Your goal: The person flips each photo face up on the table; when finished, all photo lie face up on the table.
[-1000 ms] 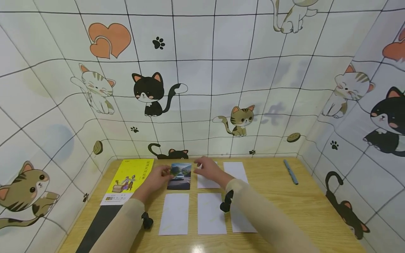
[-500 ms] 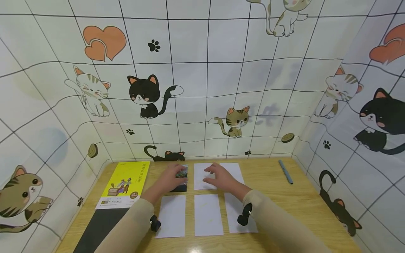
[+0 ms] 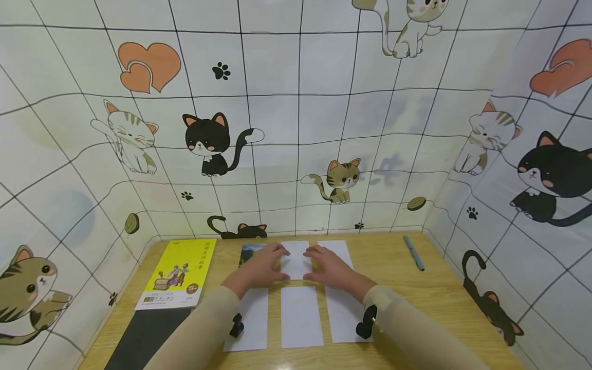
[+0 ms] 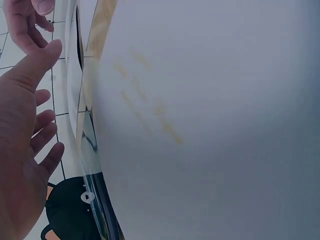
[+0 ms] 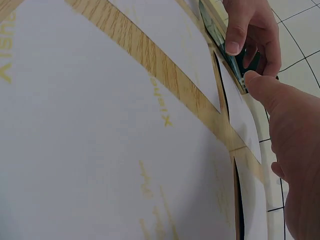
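Observation:
My left hand (image 3: 264, 264) and right hand (image 3: 334, 267) face each other over the middle white-backed card (image 3: 295, 260) of the far row. Their relaxed fingers reach the card's left and right edges, and neither hand grips it. In the left wrist view, the fingers of the left hand (image 4: 22, 115) are spread, with nothing between them. A photo card (image 3: 248, 252) lies picture up just left of it, mostly hidden by the left hand. Another white card (image 3: 335, 249) is partly behind the right hand. Yellow marks show on the backs of the white cards in the wrist views.
Nearer me lies a row with a left card (image 3: 252, 321), a middle card (image 3: 301, 317) and a right card (image 3: 339, 313). A yellow book (image 3: 178, 270) sits at the left over a dark grey panel (image 3: 148, 331). A blue pen (image 3: 413, 253) lies far right on the wooden table (image 3: 416, 308).
My left hand moved right from the photo card's left edge, across it, to the middle card. The right hand went right, then back toward that card's right edge. The view shifted slightly.

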Motion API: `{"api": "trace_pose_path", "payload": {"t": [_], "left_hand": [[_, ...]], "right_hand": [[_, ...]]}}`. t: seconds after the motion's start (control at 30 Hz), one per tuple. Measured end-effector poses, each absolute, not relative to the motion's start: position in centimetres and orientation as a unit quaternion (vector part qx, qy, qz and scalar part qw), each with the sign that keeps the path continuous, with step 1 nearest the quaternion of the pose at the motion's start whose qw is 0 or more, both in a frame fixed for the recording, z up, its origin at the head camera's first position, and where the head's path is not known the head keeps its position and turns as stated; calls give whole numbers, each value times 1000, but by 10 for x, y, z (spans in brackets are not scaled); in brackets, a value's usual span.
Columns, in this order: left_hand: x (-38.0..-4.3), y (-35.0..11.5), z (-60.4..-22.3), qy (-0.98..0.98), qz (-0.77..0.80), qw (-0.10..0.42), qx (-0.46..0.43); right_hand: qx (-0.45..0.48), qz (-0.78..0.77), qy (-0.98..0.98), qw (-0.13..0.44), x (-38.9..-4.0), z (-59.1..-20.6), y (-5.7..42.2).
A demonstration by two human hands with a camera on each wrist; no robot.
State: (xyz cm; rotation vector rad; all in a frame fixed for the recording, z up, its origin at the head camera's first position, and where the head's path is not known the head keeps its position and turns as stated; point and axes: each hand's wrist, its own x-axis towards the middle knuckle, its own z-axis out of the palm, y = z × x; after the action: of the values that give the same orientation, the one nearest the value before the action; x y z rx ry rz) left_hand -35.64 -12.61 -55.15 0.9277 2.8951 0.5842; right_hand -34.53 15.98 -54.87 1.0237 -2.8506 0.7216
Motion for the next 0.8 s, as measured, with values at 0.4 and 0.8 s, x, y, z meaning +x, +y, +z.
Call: {"api": "trace_pose_path", "payload": {"t": [0.4, 0.8], "left_hand": [[-363, -121, -556, 942, 135, 60, 300], [-360, -120, -551, 942, 99, 72, 312]], "right_hand": [[347, 214, -912, -42, -359, -556, 161], [368, 195, -905, -90, -369, -556, 160]]}}
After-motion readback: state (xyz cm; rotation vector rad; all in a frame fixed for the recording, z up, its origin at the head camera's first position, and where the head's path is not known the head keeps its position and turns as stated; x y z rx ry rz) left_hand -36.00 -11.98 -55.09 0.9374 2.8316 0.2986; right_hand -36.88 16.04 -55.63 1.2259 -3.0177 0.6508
